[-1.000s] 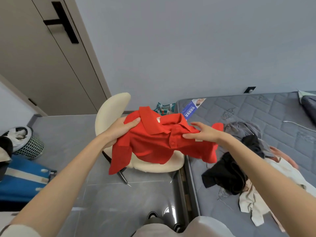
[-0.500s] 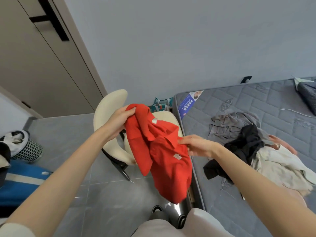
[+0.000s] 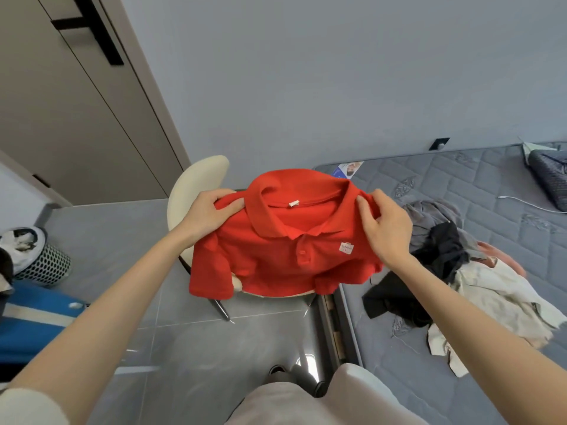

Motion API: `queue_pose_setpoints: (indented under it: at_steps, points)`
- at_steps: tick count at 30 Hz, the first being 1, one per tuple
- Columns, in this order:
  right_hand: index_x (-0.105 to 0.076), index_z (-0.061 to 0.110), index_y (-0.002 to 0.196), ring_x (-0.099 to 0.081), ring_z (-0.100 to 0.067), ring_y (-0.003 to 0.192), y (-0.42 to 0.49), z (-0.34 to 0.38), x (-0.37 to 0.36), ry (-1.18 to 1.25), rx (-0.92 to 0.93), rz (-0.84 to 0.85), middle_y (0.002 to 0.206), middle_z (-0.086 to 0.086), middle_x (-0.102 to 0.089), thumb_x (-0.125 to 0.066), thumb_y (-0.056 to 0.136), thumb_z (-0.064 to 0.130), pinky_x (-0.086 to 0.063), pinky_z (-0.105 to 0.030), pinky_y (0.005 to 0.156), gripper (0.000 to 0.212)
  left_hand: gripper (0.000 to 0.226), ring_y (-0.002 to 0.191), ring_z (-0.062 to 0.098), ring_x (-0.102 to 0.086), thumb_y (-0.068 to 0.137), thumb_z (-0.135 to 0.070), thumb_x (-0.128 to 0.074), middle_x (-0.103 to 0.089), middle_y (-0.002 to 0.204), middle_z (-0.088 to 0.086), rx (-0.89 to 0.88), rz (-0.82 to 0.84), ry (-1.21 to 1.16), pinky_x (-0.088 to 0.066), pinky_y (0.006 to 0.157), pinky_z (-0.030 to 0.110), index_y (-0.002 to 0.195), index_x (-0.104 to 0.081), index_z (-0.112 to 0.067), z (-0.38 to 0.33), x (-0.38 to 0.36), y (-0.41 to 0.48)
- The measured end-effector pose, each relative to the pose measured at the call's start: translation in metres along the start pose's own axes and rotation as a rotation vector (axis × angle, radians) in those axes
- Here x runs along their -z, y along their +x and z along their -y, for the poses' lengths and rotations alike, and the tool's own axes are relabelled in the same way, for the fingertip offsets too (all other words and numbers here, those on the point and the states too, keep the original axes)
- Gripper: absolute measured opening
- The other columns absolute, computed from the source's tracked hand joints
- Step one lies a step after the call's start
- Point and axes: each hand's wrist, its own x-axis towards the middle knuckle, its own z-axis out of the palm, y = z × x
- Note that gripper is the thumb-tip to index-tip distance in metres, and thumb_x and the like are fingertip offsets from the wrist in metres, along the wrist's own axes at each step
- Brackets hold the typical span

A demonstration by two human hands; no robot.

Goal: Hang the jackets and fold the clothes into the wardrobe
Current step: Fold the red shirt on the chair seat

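Red polo (image 3: 285, 256), front up over the chair (image 3: 196, 185), is pinched at each shoulder by left hand (image 3: 208, 216) and right hand (image 3: 385, 228), likely spreading it square for folding.

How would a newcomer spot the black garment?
Look at the grey quilted mattress on the right. A heap of clothes lies near its edge; the black garment sits between a grey piece and a cream one, the only black item there.

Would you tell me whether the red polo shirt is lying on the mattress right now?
No, the left hand and right hand grip the red polo shirt at its shoulders over the cream chair, beside the mattress.
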Motion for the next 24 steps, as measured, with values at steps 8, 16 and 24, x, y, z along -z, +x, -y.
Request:
queue_pose_setpoints:
  at_steps: [8,16,24]
  points:
    - [-0.051,0.015,0.06,-0.06,-0.024,0.067,-0.005,-0.009,0.007,-0.207,-0.114,-0.043,0.06,0.0,-0.059,-0.062,0.08,0.06,-0.031,-0.03,0.056,0.05,0.038,0.107,0.011,-0.065,0.085,-0.048,-0.051,-0.064,0.121,-0.006,0.51,0.594,-0.231,-0.055,0.083,0.024,0.121,-0.054,-0.04,0.007,-0.011,0.01]
    - [-0.051,0.018,0.063,-0.06,-0.029,0.074,0.024,-0.036,-0.046,-0.203,-0.294,0.246,0.064,0.0,-0.061,-0.055,0.083,0.063,-0.036,-0.031,0.06,0.049,0.035,0.112,0.018,-0.059,0.096,-0.046,-0.044,-0.057,0.126,-0.004,0.738,0.73,-0.019,-0.05,0.096,0.037,0.13,-0.046,-0.038,0.026,-0.035,0.052]
    - [-0.059,0.007,0.1,-0.056,-0.041,0.102,0.105,-0.085,-0.153,-0.249,-0.199,0.641,0.103,-0.022,-0.066,-0.04,0.101,0.029,-0.041,-0.042,0.082,0.029,0.031,0.115,0.026,-0.055,0.1,-0.024,-0.044,-0.063,0.124,0.007,0.425,0.164,0.467,-0.039,0.089,0.03,0.123,-0.063,-0.013,0.108,-0.068,0.143]
